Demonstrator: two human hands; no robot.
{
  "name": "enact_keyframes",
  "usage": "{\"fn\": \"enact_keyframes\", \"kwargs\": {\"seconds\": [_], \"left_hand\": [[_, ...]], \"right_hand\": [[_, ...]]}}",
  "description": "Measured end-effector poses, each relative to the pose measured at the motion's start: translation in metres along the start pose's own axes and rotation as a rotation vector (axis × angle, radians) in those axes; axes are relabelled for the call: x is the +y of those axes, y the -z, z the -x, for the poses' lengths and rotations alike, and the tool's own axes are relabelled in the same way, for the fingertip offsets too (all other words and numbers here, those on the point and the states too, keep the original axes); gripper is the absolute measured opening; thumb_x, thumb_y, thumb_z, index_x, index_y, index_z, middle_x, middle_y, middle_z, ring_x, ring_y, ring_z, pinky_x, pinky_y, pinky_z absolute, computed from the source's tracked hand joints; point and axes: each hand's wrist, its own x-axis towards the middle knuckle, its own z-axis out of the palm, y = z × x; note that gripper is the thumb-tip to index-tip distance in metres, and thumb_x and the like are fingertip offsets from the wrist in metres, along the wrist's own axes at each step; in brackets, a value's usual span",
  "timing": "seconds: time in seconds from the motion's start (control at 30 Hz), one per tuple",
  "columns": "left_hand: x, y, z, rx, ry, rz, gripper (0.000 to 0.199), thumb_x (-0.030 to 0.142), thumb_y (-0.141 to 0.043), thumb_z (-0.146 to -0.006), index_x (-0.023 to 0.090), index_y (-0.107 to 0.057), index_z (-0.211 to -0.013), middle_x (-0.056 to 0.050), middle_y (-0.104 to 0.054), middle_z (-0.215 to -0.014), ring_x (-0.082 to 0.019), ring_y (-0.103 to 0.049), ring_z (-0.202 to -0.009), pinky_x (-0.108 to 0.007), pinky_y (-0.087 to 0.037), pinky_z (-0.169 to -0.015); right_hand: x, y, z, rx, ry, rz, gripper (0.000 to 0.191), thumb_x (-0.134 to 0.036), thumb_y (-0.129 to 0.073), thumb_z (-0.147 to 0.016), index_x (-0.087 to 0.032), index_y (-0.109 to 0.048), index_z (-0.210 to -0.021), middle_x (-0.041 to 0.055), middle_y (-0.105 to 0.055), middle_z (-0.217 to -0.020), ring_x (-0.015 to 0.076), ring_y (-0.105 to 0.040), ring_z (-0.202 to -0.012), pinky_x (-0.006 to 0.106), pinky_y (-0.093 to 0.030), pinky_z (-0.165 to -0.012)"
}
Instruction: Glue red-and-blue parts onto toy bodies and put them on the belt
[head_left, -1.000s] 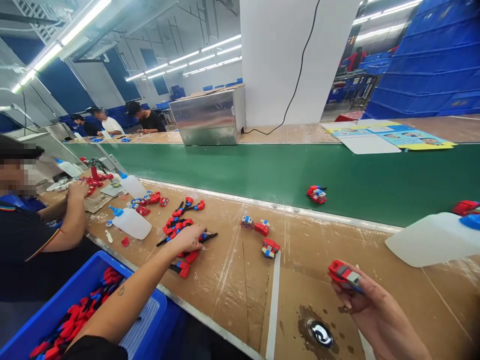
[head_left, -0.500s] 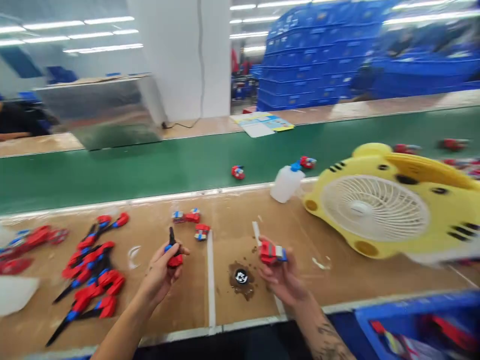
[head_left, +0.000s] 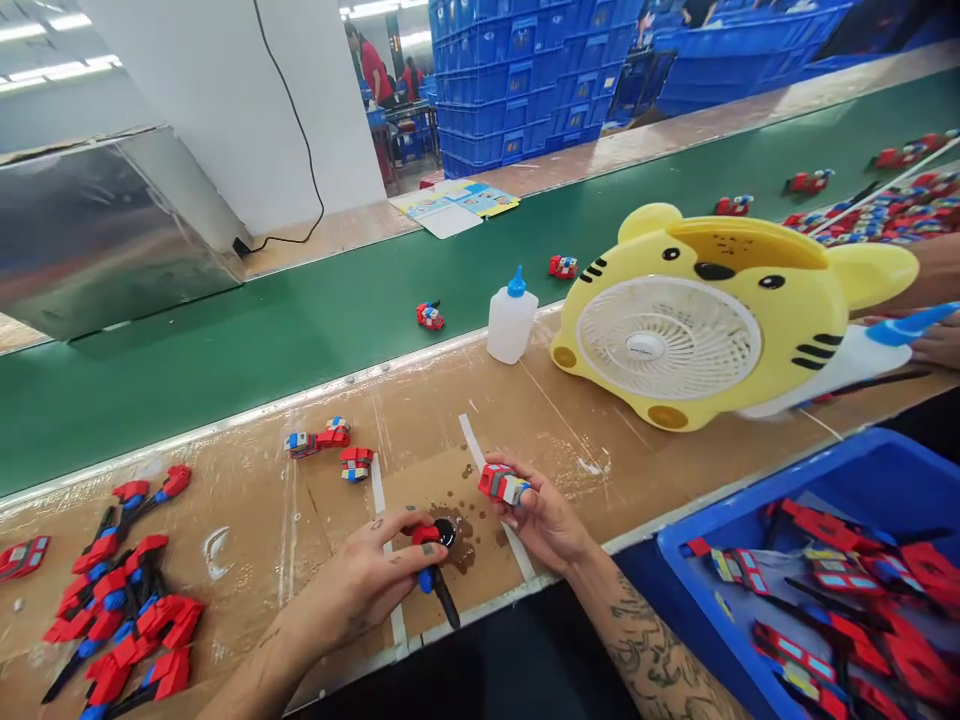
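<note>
My left hand point(head_left: 371, 570) pinches a red toy part with a black rod point(head_left: 445, 600) and a blue joint. Its red end touches or overhangs the small round black dish point(head_left: 448, 530), which sits amid wet brown spots on the bench. Between the fingers of my right hand point(head_left: 553, 528) is a blocky red toy piece point(head_left: 501, 484) with grey, white, blue and yellow patches, held just right of the dish. Behind my left hand lie several similar blocky pieces point(head_left: 356, 463). A pile of red, blue and black toy parts point(head_left: 124, 610) rests at the left.
A white squeeze bottle point(head_left: 512, 325) with a blue nozzle stands near the green conveyor belt point(head_left: 300, 325). The yellow animal-faced fan point(head_left: 802, 310) stands at right. Below it, a blue bin point(head_left: 675, 560) holds toy parts. Another person's arm point(head_left: 926, 275) shows at far right.
My left hand has moved right and lowered its toy part to the dish, with the black rod now pointing down. My right hand keeps its piece. The view has swung to the right.
</note>
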Motion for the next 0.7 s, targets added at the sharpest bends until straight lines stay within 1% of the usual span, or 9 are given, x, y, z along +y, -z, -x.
{"fn": "enact_keyframes", "kwargs": {"seconds": [0.03,0.1,0.17,0.23,0.37,0.5,0.6,0.7], "left_hand": [[0.002,0.003,-0.005,-0.075,-0.048,-0.103,0.04,0.015,-0.051,-0.094,0.034,-0.066,-0.126,-0.012,-0.062,-0.129,-0.023,-0.065,-0.108,-0.034,-0.055,-0.09],[0.005,0.009,-0.012,-0.183,-0.128,-0.215,0.042,0.016,-0.044,-0.098,0.035,-0.062,-0.131,-0.012,-0.061,-0.129,-0.022,-0.065,-0.107,-0.031,-0.054,-0.089],[0.005,0.013,-0.015,-0.231,-0.187,-0.248,0.043,0.019,-0.043,-0.1,0.039,-0.058,-0.134,-0.01,-0.063,-0.125,-0.022,-0.063,-0.107,-0.031,-0.052,-0.09],[0.002,0.014,-0.016,-0.231,-0.2,-0.251,0.043,0.021,-0.042,-0.1,0.041,-0.057,-0.135,-0.008,-0.063,-0.123,-0.022,-0.062,-0.107,-0.03,-0.051,-0.091],[-0.003,0.012,-0.018,-0.259,-0.2,-0.237,0.042,0.021,-0.04,-0.101,0.038,-0.057,-0.135,-0.009,-0.062,-0.123,-0.022,-0.06,-0.108,-0.029,-0.049,-0.093],[-0.003,0.009,-0.022,-0.291,-0.23,-0.316,0.044,0.019,-0.037,-0.101,0.036,-0.057,-0.135,-0.01,-0.062,-0.12,-0.022,-0.06,-0.104,-0.032,-0.05,-0.091],[-0.004,0.009,-0.02,-0.293,-0.222,-0.31,0.046,0.016,-0.037,-0.099,0.037,-0.056,-0.136,-0.011,-0.063,-0.119,-0.022,-0.059,-0.104,-0.034,-0.051,-0.091],[-0.008,0.011,-0.014,-0.246,-0.157,-0.191,0.05,0.011,-0.044,-0.096,0.039,-0.057,-0.135,-0.011,-0.06,-0.123,-0.023,-0.058,-0.108,-0.036,-0.051,-0.092]], "right_hand": [[0.0,0.001,0.0,0.008,0.008,-0.009,0.068,-0.047,-0.093,-0.056,-0.022,-0.07,-0.115,0.0049,-0.069,-0.093,0.0104,-0.059,-0.067,0.019,-0.041,-0.055],[0.0,0.003,0.001,0.025,0.025,-0.034,0.067,-0.045,-0.094,-0.055,-0.022,-0.071,-0.114,0.0048,-0.07,-0.093,0.0104,-0.059,-0.066,0.02,-0.041,-0.055],[0.0,0.004,0.0,0.032,0.032,-0.05,0.068,-0.045,-0.094,-0.054,-0.021,-0.071,-0.114,0.0051,-0.07,-0.093,0.0109,-0.057,-0.065,0.02,-0.04,-0.054],[0.0,0.004,-0.001,0.035,0.027,-0.054,0.07,-0.045,-0.094,-0.054,-0.021,-0.07,-0.114,0.0053,-0.07,-0.093,0.0113,-0.057,-0.065,0.021,-0.04,-0.054],[0.002,0.006,-0.003,0.024,0.025,-0.051,0.069,-0.042,-0.094,-0.055,-0.021,-0.069,-0.116,0.0045,-0.069,-0.092,0.0106,-0.056,-0.066,0.02,-0.039,-0.054],[0.005,0.006,-0.004,-0.012,0.029,-0.026,0.068,-0.041,-0.093,-0.057,-0.02,-0.068,-0.117,0.0049,-0.07,-0.092,0.0105,-0.056,-0.065,0.02,-0.04,-0.054],[0.007,0.005,-0.004,-0.008,0.043,0.03,0.071,-0.04,-0.093,-0.057,-0.02,-0.066,-0.119,0.0057,-0.07,-0.095,0.0133,-0.06,-0.072,0.022,-0.044,-0.059],[0.008,0.003,-0.003,-0.002,0.082,0.133,0.069,-0.034,-0.095,-0.054,-0.023,-0.064,-0.114,0.0051,-0.07,-0.099,0.0165,-0.064,-0.081,0.025,-0.048,-0.069]]}}
